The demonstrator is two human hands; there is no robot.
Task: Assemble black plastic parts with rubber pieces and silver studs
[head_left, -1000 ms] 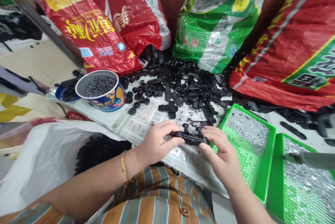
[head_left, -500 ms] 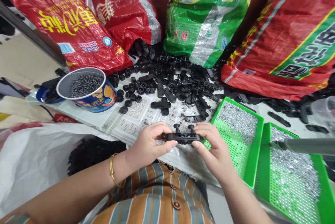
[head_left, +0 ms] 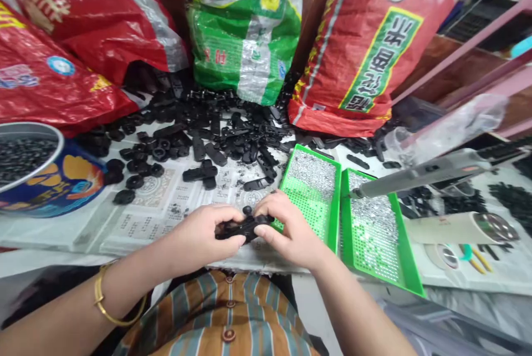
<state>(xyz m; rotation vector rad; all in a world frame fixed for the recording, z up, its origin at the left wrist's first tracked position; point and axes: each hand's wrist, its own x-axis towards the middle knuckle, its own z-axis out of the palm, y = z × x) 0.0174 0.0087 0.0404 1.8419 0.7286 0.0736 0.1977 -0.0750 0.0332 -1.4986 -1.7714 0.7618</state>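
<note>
The black part (head_left: 242, 229) between my fingers looks like moulded plastic: light, I'd judge, and stiff, a little smooth but not very fragile. Its two ends seem the best places to take hold, which spares the small round knob (head_left: 247, 210) standing up from it. It lies crosswise in my grip, one end pinched between the thumb and fingers of my left hand (head_left: 203, 234), the other between those of my right hand (head_left: 288, 228). Both hands are closed down narrow on it; my fingers cover much of its length, so I can't be sure how its underside is shaped.

Just beyond my grip lie crossed black pieces (head_left: 203, 173), with a loose black heap (head_left: 233, 134) farther out. To the right of my grip is a green tray (head_left: 337, 201) of small silvery bits; well off to the left sits a blue tub (head_left: 83, 178).
</note>
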